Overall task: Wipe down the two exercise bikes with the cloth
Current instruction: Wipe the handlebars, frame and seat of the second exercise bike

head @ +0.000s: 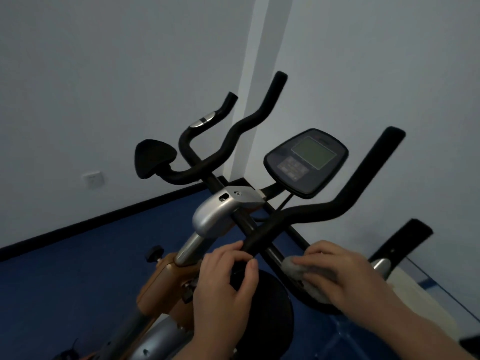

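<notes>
- Nearest the camera, the left hand (225, 279) is curled round the lower end of a black handlebar (306, 216), just below the silver clamp (220, 211) — thumb and fingers wrapped on the bar, apparently to steady it.
- Beside it, to the right of the clamp and lower, the right hand (340, 274) is pressed onto a grey cloth (298, 268), fingers curved over it; the cloth is bunched against a dark bar of the bike and is partly hidden under the palm.
- Under both hands a round black part (267, 307) and the orange frame (161, 284) of the near bike are seen, below and left of the clamp.
- Above and right of the clamp the console (306, 162) is tilted toward the camera, its screen unlit.
- Beyond the clamp, up and left, a black pad (153, 157) and further curved bars (249, 118) are seen — whether these belong to the second bike cannot be told.
- Progress is judged to be partial: the handlebar area is being wiped, while which other parts are already cleaned cannot be read from the surfaces, and much is probably left.
</notes>
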Demonstrator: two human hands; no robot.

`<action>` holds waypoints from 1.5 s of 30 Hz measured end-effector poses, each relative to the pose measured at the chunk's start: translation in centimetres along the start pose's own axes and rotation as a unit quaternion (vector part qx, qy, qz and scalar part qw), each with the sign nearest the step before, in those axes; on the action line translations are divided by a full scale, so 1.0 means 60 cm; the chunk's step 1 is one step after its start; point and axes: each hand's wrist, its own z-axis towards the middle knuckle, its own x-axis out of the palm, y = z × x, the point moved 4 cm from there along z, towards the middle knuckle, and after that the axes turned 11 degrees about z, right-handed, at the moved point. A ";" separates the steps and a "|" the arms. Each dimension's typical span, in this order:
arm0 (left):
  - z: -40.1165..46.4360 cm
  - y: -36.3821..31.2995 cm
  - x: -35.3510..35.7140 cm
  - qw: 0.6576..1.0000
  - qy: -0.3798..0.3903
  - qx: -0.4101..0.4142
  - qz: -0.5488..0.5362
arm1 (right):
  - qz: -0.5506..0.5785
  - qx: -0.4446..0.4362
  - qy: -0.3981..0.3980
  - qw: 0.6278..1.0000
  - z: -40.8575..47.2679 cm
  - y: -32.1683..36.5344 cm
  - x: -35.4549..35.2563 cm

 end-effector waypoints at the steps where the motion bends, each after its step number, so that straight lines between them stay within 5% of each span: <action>1: -0.001 0.002 0.000 1.000 0.000 0.000 -0.004 | -0.001 0.013 0.018 1.000 -0.005 -0.001 -0.005; 9: 0.002 0.005 0.006 1.000 0.016 0.003 -0.020 | -0.011 0.057 -0.062 0.996 0.050 0.049 0.053; 15: -0.002 0.002 0.003 0.999 0.028 0.018 -0.024 | -0.049 0.131 -0.004 0.990 -0.026 0.022 0.020; 22: 0.000 0.001 0.002 0.999 0.042 0.027 -0.014 | 0.000 0.139 -0.074 0.988 0.053 0.040 0.050; 28: -0.001 -0.007 -0.005 0.998 0.052 0.033 0.023 | -0.031 0.214 -0.042 0.976 -0.009 0.019 0.034; 33: 0.030 -0.041 -0.013 0.973 0.043 0.157 0.164 | -0.048 0.240 -0.048 0.968 0.023 0.036 0.028; 38: 0.045 -0.064 0.005 0.969 0.051 0.114 0.214 | 0.054 0.253 -0.117 0.959 0.040 0.051 0.055; 45: 0.032 -0.058 0.005 0.957 -0.010 0.144 0.251 | 0.009 0.267 -0.034 0.963 -0.001 0.029 0.023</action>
